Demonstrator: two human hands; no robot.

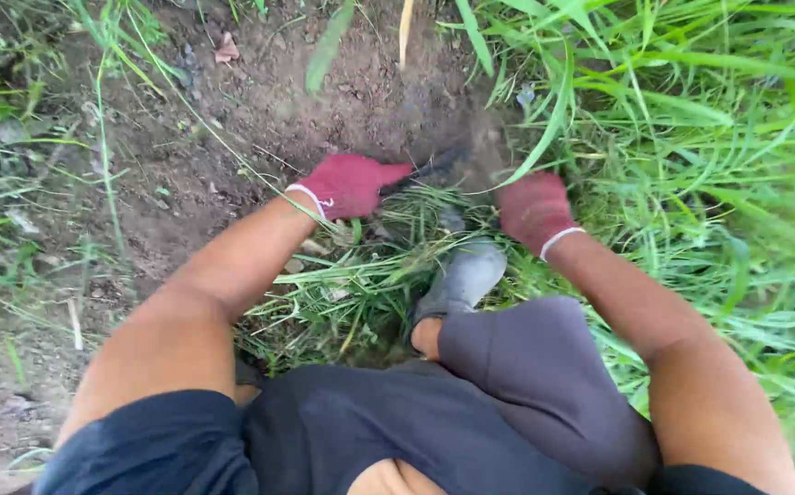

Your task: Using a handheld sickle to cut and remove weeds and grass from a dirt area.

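Two hands in knitted red gloves with white cuffs worked low over a clump of cut grass (388,247). The left hand (347,185) lay at the edge of bare soil (232,137), its fingers (388,172) stretched out flat and close together, pointing toward the other hand and resting on the grass stems; it gripped nothing that could be seen. The right hand (533,209) was blurred, its fingers curled down into the grass, though whether they closed on a tuft could not be told. The clump was a loose mat of thin, pale green and straw-coloured blades lying crosswise between the hands and down toward the person's knees. A grey rubber boot (462,277), smooth and rounded at the toe, stood on the grass just below the right hand. The soil was dark brown, crumbly and lumpy, strewn with dry leaf scraps and thin roots. Long, glossy, arching blades of tall grass (691,137) filled the right side. Dark, soft cloth shorts (507,403) covered the bent legs.
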